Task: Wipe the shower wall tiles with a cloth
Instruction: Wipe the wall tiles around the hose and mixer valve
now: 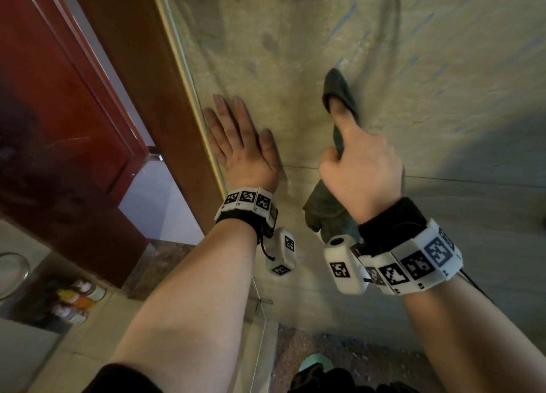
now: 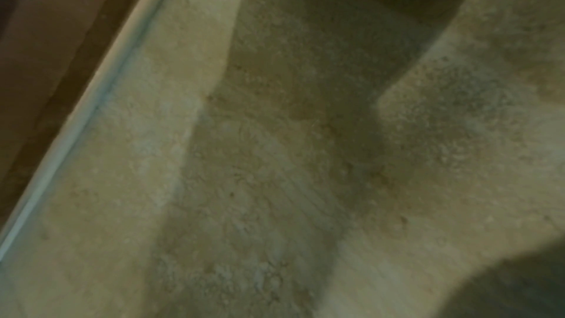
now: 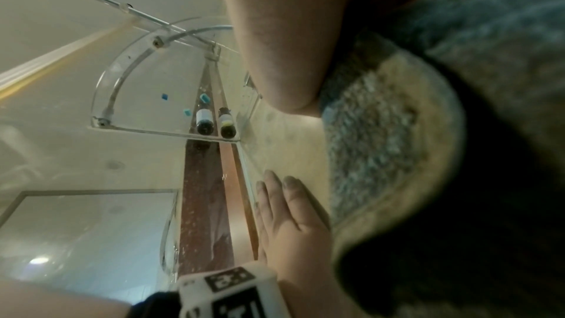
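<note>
Looking around the stall first: a clear corner shelf sits up where the walls meet, seen from underneath in the right wrist view, with two small dark bottles on it. A reddish-brown door and its wooden frame run along the left edge of the wall, and a few colourful containers sit on a ledge lower down by a round glass rim. Nothing stands between the hands and the tiles.

The shower wall tiles are beige and mottled, stone-looking, with one thin grout line crossing just behind both hands. The floor below is a speckled brown. The left wrist view is just blurry beige tile and shadow.

The left hand lies flat on the tile, fingers straight and together, right beside the frame edge. The right hand grips the cloth, index finger poked up inside a fold and pressing it to the wall. The cloth is dark grey-green, fuzzy terry with a pale worn edge, and its tail hangs below the wrist.
</note>
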Demonstrator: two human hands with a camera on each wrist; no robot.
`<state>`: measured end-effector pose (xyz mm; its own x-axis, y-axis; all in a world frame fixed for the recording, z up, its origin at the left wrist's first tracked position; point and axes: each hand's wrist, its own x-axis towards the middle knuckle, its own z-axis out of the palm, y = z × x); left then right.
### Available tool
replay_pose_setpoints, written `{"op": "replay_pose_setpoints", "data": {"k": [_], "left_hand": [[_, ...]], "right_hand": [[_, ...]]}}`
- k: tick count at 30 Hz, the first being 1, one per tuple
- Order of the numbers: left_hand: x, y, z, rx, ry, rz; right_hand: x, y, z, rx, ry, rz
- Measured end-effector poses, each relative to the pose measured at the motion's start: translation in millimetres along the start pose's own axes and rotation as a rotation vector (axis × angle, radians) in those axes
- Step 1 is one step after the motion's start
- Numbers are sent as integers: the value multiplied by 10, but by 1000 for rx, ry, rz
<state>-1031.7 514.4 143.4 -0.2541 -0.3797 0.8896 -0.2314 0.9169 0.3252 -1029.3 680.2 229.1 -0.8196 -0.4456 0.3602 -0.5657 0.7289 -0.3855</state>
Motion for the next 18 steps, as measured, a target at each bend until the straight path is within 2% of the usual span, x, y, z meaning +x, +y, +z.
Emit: {"op": "replay_pose_setpoints", "data": {"k": [8,13,18], "left_hand": [[-2,0,5,7,-5,-9],[1,5,-2,2,-10,-11],[-2,0,3,-4,-8,-14]], "right_hand": [[-132,32,136,-7,10,46],[-171,-55,226,-24,-107,-11],[-65,-140,102,26,-108,-68]]}}
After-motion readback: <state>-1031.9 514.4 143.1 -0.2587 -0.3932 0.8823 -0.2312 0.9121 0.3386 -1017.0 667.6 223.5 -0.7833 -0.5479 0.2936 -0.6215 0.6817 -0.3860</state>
